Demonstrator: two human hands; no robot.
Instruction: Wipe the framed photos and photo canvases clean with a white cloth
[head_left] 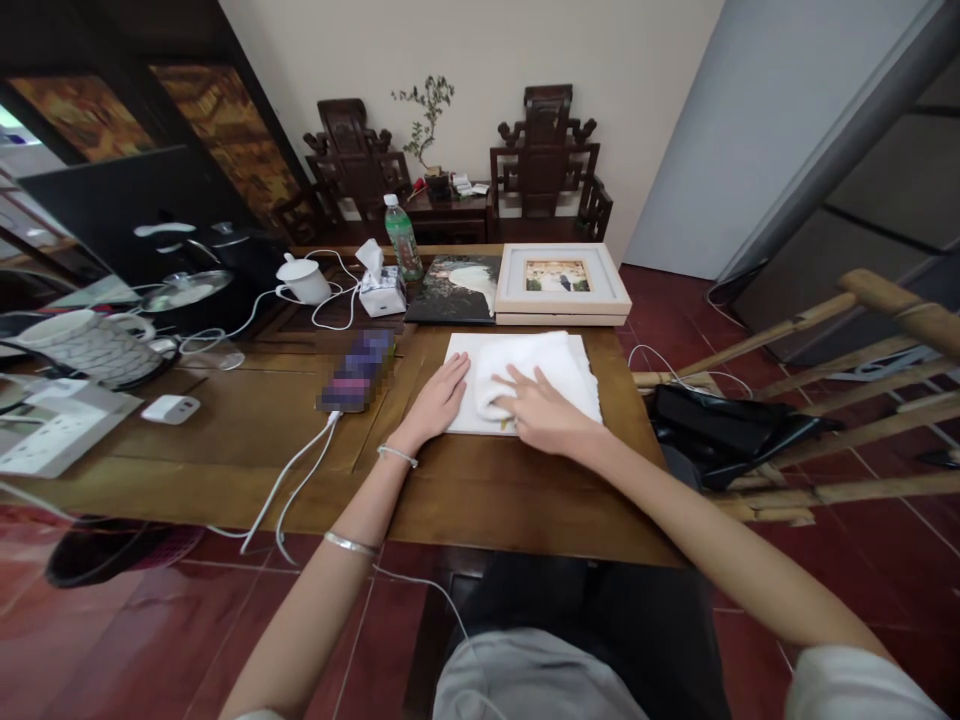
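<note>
A flat white panel [459, 420] lies on the wooden table in front of me. My left hand [441, 398] rests flat on its left edge, fingers stretched out and close together, holding nothing. On the panel is a folded white cloth [544, 355], which covers most of it. My right hand [544, 408] presses down on the near part of the cloth with its fingers spread, not wrapped round it. A small golden-brown mark on the panel shows below the cloth; the rest of the surface is hidden.
Behind the panel lie a framed picture [559, 285] and a dark picture with a white bird [457, 288]. A tissue box [382, 290], bottle [403, 240], phone [356, 370], lidded cup [304, 280], power strip [67, 430] and cables stand left. A bamboo rack [847, 400] is right.
</note>
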